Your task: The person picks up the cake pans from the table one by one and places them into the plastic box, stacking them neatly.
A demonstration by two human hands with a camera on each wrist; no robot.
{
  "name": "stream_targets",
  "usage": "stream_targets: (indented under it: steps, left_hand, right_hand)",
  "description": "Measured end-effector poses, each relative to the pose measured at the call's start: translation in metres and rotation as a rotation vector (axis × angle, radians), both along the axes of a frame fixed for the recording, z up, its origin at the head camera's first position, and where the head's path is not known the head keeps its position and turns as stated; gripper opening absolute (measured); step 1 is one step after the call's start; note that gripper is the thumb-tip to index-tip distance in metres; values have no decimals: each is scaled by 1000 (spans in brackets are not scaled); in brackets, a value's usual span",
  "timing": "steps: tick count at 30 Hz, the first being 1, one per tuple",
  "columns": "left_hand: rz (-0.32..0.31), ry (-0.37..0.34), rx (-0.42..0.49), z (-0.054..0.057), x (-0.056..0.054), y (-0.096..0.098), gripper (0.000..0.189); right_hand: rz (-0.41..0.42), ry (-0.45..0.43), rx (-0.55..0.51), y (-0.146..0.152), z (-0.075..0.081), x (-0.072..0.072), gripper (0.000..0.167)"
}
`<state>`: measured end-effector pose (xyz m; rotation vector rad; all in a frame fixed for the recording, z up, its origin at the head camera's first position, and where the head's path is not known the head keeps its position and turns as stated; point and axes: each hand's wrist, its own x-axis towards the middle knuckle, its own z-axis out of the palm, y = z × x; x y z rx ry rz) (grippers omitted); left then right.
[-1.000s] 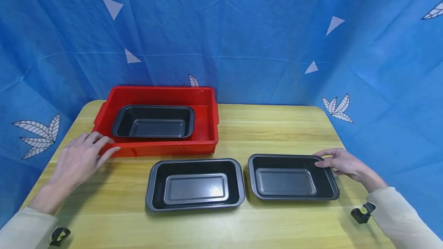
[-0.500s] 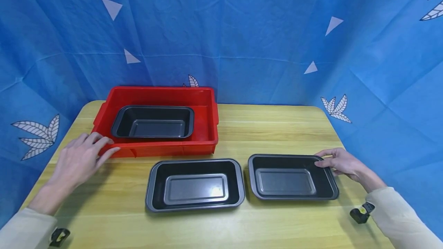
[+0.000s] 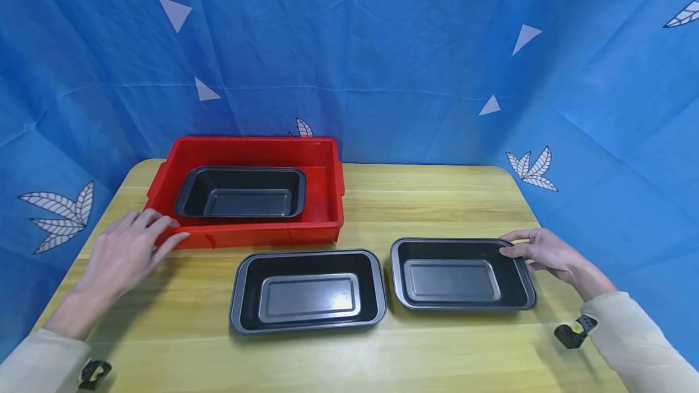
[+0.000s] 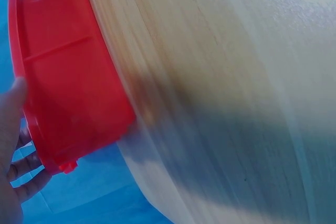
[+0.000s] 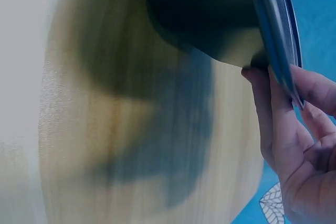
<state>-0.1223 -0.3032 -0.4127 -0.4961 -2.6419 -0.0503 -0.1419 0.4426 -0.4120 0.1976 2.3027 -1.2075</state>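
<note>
My left hand (image 3: 128,244) holds the front left corner of a red plastic tray (image 3: 251,235), its thumb at the front rim. In the left wrist view the fingers (image 4: 25,166) show around the tray corner. A dark loaf pan (image 3: 243,201) sits inside the tray. My right hand (image 3: 551,253) pinches the rim of another dark loaf pan (image 3: 453,281) at its far right corner, thumb inside and fingers underneath. The right wrist view shows this loaf pan (image 5: 273,30) raised over the table, casting a shadow.
A third loaf pan (image 3: 308,293) lies on the wooden table (image 3: 349,359) just left of the held one, in front of the tray. Blue patterned cloth (image 3: 404,59) hangs behind the table and along both sides.
My right hand has raised the right loaf pan slightly and shifted it a little away from me. The left hand, the tray and the other pans have stayed put.
</note>
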Motion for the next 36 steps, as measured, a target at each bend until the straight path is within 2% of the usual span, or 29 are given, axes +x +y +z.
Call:
stream_targets:
  steps: [2,5,8,16,19,20,24,26,36]
  left_hand:
    - [-5,5,6,0,0,0,65]
    - [-5,11,13,0,-1,1,98]
    - [-1,9,15,0,-1,1,100]
    - [7,-11,10,1,0,-1,101]
    - [3,-8,13,1,0,-1,98]
    - [-2,-3,15,1,0,-1,92]
    - [-16,15,14,0,0,0,47]
    - [-15,12,12,1,0,0,36]
    - [15,-17,4,2,1,1,41]
  right_hand:
    - [-17,-10,-10,0,3,-1,53]
    - [-43,-22,-38,-1,6,-2,34]
    - [-60,-29,-66,-1,7,-3,18]
    - [-65,-24,-88,-3,15,-8,18]
    - [-88,-28,-131,-4,19,-10,17]
    - [-95,-25,-149,-4,21,-11,17]
    - [-118,-2,-207,-6,29,-14,21]
    - [-124,11,-220,-7,33,-16,23]
    - [-161,59,-230,-21,57,-28,24]
